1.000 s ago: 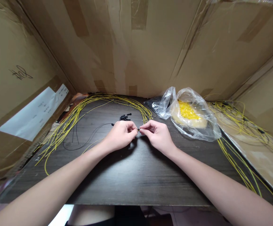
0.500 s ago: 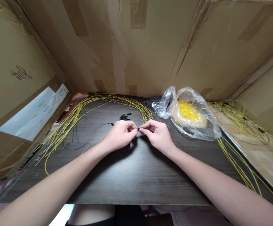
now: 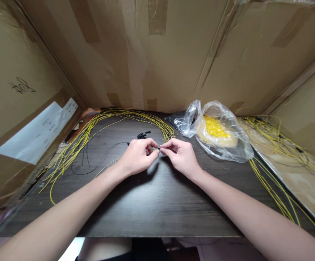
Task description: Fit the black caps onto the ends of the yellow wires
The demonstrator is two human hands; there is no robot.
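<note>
Over the middle of the dark table, my left hand (image 3: 138, 156) is closed in a pinch on a thin yellow wire (image 3: 155, 149). Opposite it, the thumb and forefinger of my right hand (image 3: 180, 154) pinch a tiny black connector (image 3: 159, 148) at the wire's end. The fingertips almost meet, so most of the connector is hidden. Behind my left hand lies a small pile of black connectors (image 3: 141, 136). A thin black wire (image 3: 103, 167) loops out on the left, with a black end piece beside my left hand.
A bundle of yellow wires (image 3: 92, 125) curves along the back and left. Toward the back right stands a clear plastic bag (image 3: 244, 154) of small yellow parts (image 3: 215, 127), beside a bag of dark parts (image 3: 177, 119). More yellow wires (image 3: 271, 136) lie right. Cardboard walls (image 3: 119, 54) enclose the table (image 3: 157, 214).
The fingers of my left hand have loosened slightly, showing more of the wire between them. My right hand keeps its pinch in nearly the same place. The whole view has shifted slightly.
</note>
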